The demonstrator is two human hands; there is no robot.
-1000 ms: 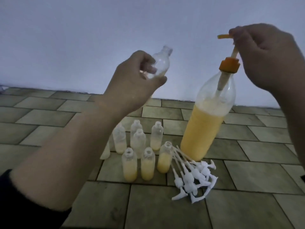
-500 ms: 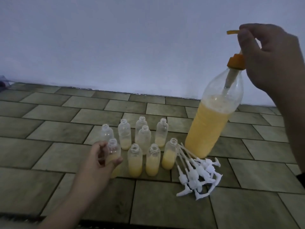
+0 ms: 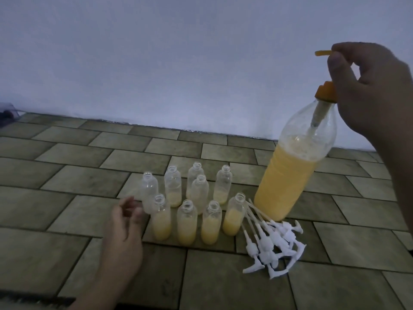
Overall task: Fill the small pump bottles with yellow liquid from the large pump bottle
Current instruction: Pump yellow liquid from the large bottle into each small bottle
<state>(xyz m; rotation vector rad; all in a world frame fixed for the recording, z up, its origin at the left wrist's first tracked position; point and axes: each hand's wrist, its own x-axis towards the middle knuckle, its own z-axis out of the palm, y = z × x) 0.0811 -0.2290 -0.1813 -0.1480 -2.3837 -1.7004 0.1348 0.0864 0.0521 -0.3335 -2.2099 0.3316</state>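
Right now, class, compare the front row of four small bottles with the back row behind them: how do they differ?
The front row is filled about halfway with yellow liquid; the back row holds only a little at the bottom. The front row stands nearer the camera; the back row stands nearer the wall. All are clear, upright and uncapped.
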